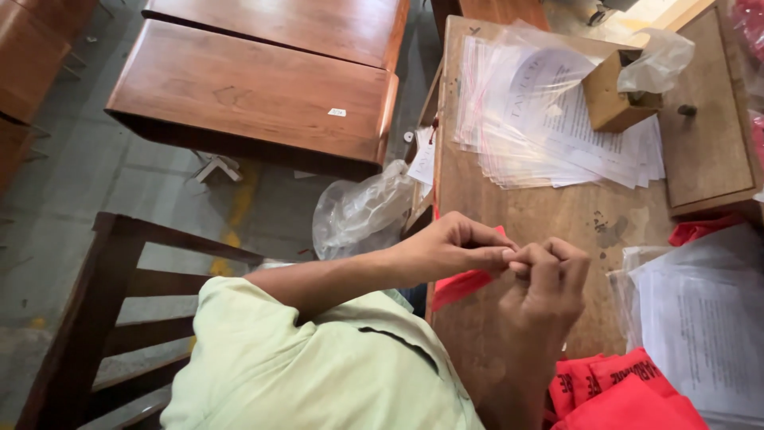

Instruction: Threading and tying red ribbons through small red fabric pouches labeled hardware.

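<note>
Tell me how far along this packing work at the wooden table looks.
Looks done: a fanned stack of clear bags with printed sheets lies at the table's far end. In hand: the left hand and right hand pinch something small together, beside a red piece. Left: a pile of red cloth and more sheets nearby.

Wooden tables (255, 95), chair (103, 318), concrete floor (72, 183).

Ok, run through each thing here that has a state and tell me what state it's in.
Left hand: closed, pinching something too small to tell.
Right hand: closed, fingertips meeting the left.
Red cloth: lying on the table under the hands.
Sleeve stack: fanned, flat.
Box: open, plastic spilling out.
Clear bag: crumpled, hanging off the table edge.
</note>
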